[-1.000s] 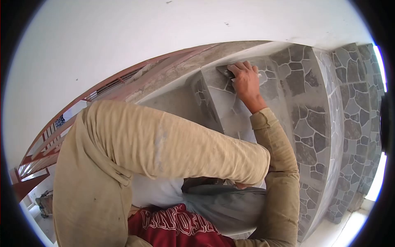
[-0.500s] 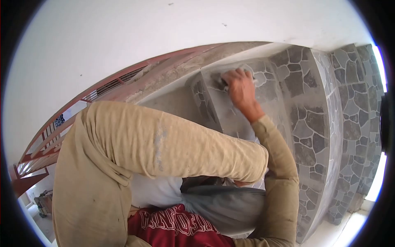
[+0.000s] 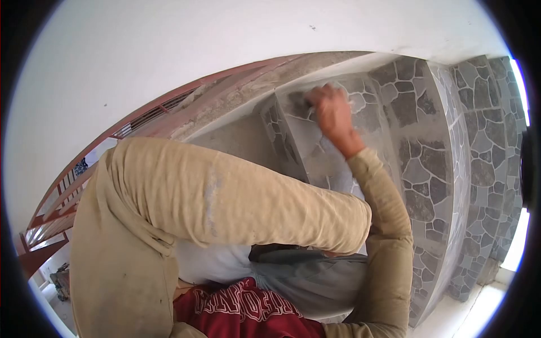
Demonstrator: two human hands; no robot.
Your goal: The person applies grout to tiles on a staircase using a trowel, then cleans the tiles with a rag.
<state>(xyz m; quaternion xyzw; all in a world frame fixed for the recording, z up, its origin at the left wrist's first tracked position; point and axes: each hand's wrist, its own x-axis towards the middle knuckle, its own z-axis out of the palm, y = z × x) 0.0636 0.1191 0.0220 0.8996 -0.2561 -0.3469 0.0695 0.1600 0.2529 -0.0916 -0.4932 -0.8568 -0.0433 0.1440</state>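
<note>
My right hand (image 3: 333, 117) reaches out to a grey step tread (image 3: 327, 163) patterned like flat stones with pale joints. Its fingers are bent and pressed down near the far end of the tread, slightly smeared by motion. Whatever lies under them is too hidden to name. A long beige sleeve (image 3: 270, 197) of my left arm crosses the middle of the view. Just a sliver of my left hand (image 3: 331, 254) shows below the cuff, beside my grey trouser leg (image 3: 315, 281); its fingers are hidden.
More stone-patterned steps (image 3: 420, 169) rise on the right. A white wall (image 3: 169, 62) fills the top. Along the left runs a reddish metal railing (image 3: 121, 130), with a rough concrete edge (image 3: 253, 93) beside it. A lower grey surface (image 3: 236, 141) lies left of the tread.
My right hand has shifted slightly up and to the right in the view, still down at the tread. The left sleeve has barely moved, and the view has tilted a little.
</note>
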